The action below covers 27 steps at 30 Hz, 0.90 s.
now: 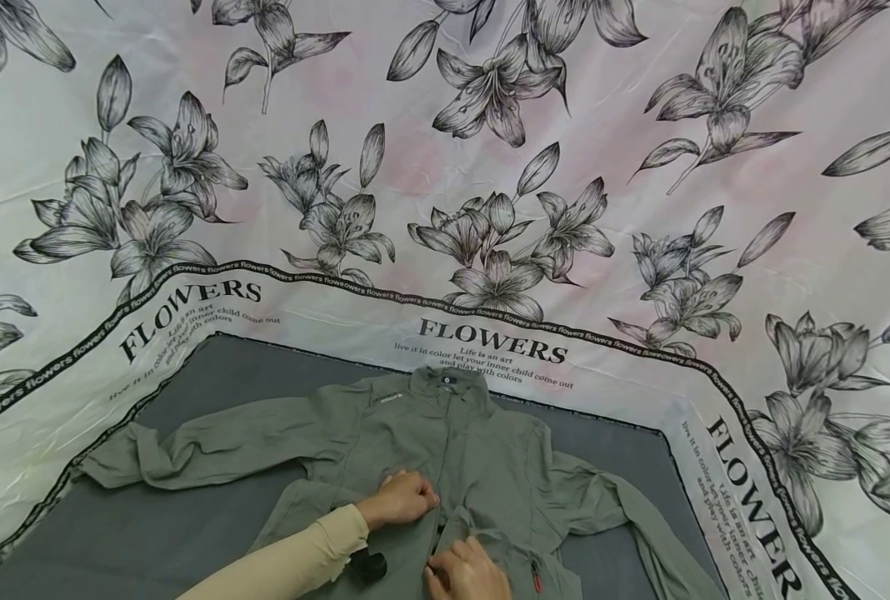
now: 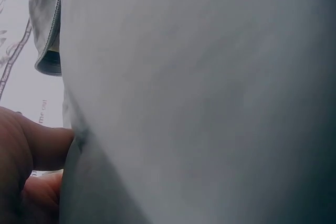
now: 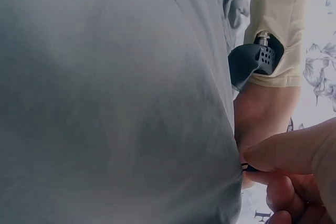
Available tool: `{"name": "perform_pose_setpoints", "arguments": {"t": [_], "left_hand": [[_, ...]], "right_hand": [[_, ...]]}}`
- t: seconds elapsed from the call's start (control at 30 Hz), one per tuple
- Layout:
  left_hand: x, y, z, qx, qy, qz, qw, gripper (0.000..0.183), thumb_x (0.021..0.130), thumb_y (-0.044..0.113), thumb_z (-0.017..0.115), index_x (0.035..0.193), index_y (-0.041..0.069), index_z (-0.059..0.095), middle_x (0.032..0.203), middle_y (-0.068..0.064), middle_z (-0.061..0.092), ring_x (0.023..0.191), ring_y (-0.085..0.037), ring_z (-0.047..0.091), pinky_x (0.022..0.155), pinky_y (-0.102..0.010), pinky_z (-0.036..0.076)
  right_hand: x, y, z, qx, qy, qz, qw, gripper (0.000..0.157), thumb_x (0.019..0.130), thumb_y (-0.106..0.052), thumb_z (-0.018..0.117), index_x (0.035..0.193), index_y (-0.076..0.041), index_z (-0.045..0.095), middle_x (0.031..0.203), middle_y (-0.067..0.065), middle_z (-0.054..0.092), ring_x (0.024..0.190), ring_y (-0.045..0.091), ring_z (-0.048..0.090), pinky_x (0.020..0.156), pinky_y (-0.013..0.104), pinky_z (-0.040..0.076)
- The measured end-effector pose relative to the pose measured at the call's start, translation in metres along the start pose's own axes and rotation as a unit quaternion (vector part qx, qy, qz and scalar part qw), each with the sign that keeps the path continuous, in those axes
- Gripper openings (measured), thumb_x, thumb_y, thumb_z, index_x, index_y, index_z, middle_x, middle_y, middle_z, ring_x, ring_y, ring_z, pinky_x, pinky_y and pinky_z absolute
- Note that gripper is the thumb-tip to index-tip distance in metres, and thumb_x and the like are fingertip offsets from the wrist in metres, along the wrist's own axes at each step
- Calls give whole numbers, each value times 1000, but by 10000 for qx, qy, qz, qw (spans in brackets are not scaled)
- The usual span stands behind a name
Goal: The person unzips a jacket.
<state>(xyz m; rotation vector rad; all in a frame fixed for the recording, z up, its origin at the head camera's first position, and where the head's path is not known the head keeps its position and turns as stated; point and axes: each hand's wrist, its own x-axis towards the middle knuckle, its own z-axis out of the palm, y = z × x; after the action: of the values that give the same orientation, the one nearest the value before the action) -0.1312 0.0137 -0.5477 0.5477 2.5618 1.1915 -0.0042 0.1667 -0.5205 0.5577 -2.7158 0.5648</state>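
Observation:
A grey-green jacket [image 1: 490, 492] lies face up, its sleeves spread to both sides and its collar at the far end. My left hand [image 1: 400, 498] pinches the fabric by the front opening, thumb against forefinger; in the left wrist view the blurred cloth [image 2: 184, 93] fills most of the picture beside the thumb. Lower and to the right, my right hand [image 1: 469, 573] pinches the other front edge. Between its thumb and forefinger, the right wrist view shows a small dark end of the zipper [image 3: 251, 168] at the cloth's edge.
Under the jacket spreads a dark grey panel [image 1: 212, 383] with a white flower-printed border [image 1: 490, 350] lettered in black. A red zip pull [image 1: 537, 579] hangs at the jacket's pocket. A black device [image 1: 370, 567] sits at the left wrist, under the beige sleeve [image 1: 295, 554].

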Motion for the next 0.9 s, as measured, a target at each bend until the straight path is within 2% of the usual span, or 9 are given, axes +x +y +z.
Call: {"name": "perform_pose_setpoints", "arguments": {"t": [0.3,0.47,0.77,0.9], "left_hand": [[-1,5,-2,118,57,-92,9999,38,95,18,64,59,16,56,61,5,47,72,-15,42,79,-36,32],[2,6,-1,96,105,-170,9998,35,94,18,64,60,16,59,63,5,49,75,-16,44,80,-38,34],[7,-2,5,20,182,-85,9998,38,94,19,65,57,18,55,61,6,47,74,-17,44,78,-37,31],[8,-4,8,-18,167,-155,9997,38,94,20,64,58,18,54,62,5,46,74,-17,43,78,-37,31]], "right_hand": [[-4,-2,0,-58,369,-173,9992,13,78,-16,84,74,-20,72,63,-12,40,59,-6,26,50,11,29],[-4,-3,-3,45,218,-101,9997,12,79,-16,83,75,-19,73,64,-11,42,59,-5,29,50,12,33],[-7,-7,-12,78,-188,16,9998,9,83,-18,81,78,-19,74,65,-11,43,60,-4,30,50,15,34],[-10,-8,-11,117,-35,-94,9999,9,82,-17,82,77,-19,74,65,-11,42,60,-5,29,50,15,33]]}}
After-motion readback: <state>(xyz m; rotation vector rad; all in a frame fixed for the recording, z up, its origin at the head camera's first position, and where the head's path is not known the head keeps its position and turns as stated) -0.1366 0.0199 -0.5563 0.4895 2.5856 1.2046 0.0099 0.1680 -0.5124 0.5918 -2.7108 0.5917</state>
